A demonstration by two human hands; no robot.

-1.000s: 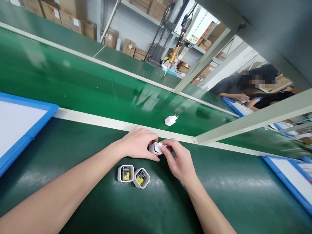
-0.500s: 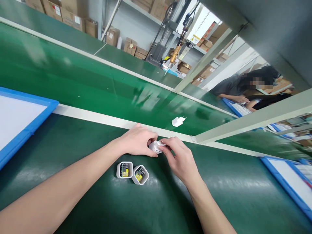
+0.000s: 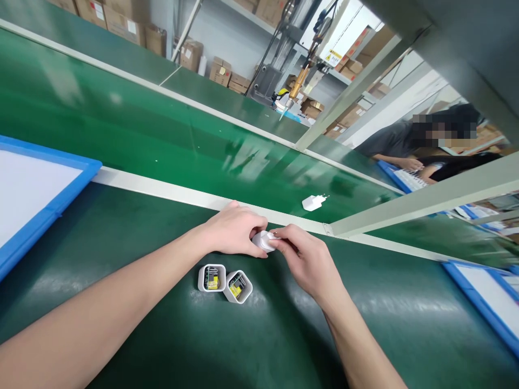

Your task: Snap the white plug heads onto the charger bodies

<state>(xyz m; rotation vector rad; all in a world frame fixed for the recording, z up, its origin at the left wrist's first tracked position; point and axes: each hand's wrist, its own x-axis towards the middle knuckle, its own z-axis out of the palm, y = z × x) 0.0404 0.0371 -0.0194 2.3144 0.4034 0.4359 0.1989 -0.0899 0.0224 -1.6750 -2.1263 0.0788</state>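
Note:
Near the pale rail, my left hand (image 3: 237, 231) is closed around the side of a white plug charger (image 3: 263, 241). My right hand (image 3: 304, 256) pinches the charger's plug end between thumb and fingertips, which partly hide it. Just below my left hand, two open white charger housings (image 3: 201, 278) (image 3: 248, 289) stand side by side on the dark green worktop (image 3: 170, 335). Green boards and yellow parts show inside both. Beyond the rail, another white charger with two pins (image 3: 313, 203) lies on the green conveyor belt (image 3: 182, 146).
Blue-rimmed trays (image 3: 60, 200) (image 3: 478, 302) lie at left and right. A pale metal post (image 3: 405, 208) slants across the right side. Behind the belt are a machine with a brass-coloured nozzle (image 3: 299, 81) and cardboard boxes (image 3: 124, 24). A person (image 3: 389, 143) works at upper right.
The charger on the belt has travelled to the right, along with specks on the belt. My hands keep hold of the same charger with little change. The view has shifted slightly.

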